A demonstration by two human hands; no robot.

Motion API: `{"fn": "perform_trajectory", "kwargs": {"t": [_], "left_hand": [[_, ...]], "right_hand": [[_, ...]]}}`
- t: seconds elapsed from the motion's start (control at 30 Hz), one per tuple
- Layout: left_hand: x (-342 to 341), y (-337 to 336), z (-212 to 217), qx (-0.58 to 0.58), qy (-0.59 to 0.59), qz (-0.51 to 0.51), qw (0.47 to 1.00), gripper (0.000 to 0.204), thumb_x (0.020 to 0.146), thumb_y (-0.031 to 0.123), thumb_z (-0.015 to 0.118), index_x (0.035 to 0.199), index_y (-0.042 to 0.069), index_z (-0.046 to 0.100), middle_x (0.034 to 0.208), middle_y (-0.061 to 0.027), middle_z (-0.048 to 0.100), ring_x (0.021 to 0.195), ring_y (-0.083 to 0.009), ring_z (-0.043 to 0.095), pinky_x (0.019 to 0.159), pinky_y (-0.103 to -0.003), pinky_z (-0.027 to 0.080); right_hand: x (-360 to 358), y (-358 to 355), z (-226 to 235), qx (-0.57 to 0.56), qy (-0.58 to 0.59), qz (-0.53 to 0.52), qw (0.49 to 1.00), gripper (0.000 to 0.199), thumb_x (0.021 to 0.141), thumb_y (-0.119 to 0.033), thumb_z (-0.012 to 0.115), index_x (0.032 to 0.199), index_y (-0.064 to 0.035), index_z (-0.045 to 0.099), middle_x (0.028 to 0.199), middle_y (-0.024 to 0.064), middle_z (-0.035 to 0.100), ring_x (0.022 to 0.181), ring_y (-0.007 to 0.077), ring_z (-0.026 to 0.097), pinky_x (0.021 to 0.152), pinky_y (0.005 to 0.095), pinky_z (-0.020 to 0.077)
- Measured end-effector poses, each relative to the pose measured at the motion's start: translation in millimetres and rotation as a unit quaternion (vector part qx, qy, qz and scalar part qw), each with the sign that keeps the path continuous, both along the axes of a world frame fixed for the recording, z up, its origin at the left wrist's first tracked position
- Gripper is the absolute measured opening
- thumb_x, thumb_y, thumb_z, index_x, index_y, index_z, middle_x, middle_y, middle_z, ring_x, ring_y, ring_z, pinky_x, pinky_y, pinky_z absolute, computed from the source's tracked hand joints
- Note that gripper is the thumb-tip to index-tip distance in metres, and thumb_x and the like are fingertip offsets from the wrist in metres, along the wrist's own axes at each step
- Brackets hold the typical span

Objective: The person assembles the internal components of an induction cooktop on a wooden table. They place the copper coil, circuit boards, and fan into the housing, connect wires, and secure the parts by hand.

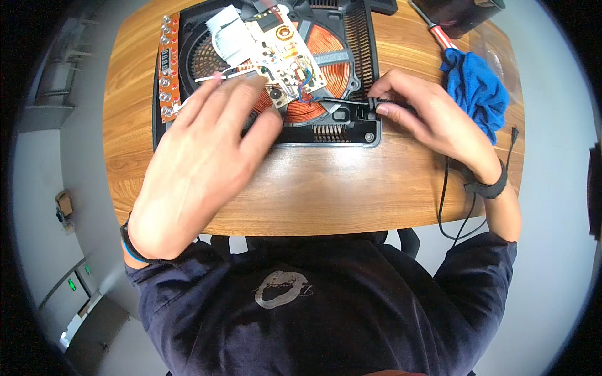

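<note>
An opened induction cooker's black casing (263,139) lies on the table before me, its copper coil (332,47) exposed. A cream circuit board (291,53) with a white finned heat sink (229,37) rests askew over the coil. My left hand (204,144) reaches to the board's near left corner, thumb and fingers closed about it; the fingertips are partly hidden. At the casing's right edge, my right hand (433,113) pinches the black power cord (351,102) where it enters the casing. Blue and red wires (305,81) sit by the board's near end.
An orange display board (167,69) lies along the casing's left side. To the right are a blue cloth (480,91), a screwdriver with a red and white handle (441,36), a dark container (461,12) and clear plastic (498,53). The cord's plug (514,133) lies near the table's right edge.
</note>
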State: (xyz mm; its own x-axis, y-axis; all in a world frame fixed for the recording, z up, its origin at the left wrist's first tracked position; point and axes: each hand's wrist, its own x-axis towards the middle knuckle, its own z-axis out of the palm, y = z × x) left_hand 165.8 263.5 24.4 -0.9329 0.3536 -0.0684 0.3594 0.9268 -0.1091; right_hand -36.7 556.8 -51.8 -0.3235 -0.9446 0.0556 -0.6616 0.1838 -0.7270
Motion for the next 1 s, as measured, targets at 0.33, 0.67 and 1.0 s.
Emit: {"fn": "perform_trajectory", "kwargs": {"t": [0.33,0.67,1.0], "left_hand": [[-40.7,38.0,-40.2,0.126,0.077,-0.167,0.975,0.041,0.092,0.008,0.073,0.131,-0.003,0.071,0.132,-0.0118,0.072,0.124,-0.0284,0.072,0.103,-0.041,0.062],[-52.9,43.9,-40.3,0.04,-0.04,-0.142,0.988,0.058,0.094,0.013,0.071,0.151,0.004,0.069,0.148,-0.0078,0.071,0.135,-0.027,0.069,0.107,-0.038,0.06],[-60.7,39.5,-50.9,0.051,-0.055,-0.151,0.986,0.058,0.094,0.017,0.068,0.151,0.004,0.07,0.152,-0.0054,0.067,0.134,-0.0251,0.065,0.109,-0.036,0.056]], "right_hand": [[6.0,-1.0,-0.8,-0.02,0.02,-0.001,1.0,0.018,0.105,-0.004,0.079,0.119,0.0055,0.073,0.114,0.0147,0.067,0.107,0.0317,0.071,0.096,0.0419,0.0588],[-6.9,-5.6,-5.3,0.013,-0.043,-0.008,0.999,0.021,0.102,-0.006,0.084,0.119,0.0003,0.074,0.115,0.0098,0.065,0.094,0.0217,0.068,0.084,0.0348,0.0588],[-5.8,30.5,13.9,0.191,-0.182,-0.081,0.961,0.05,0.092,0.006,0.088,0.133,-0.0046,0.062,0.127,0.0063,0.065,0.104,0.017,0.072,0.091,0.033,0.0633]]}}
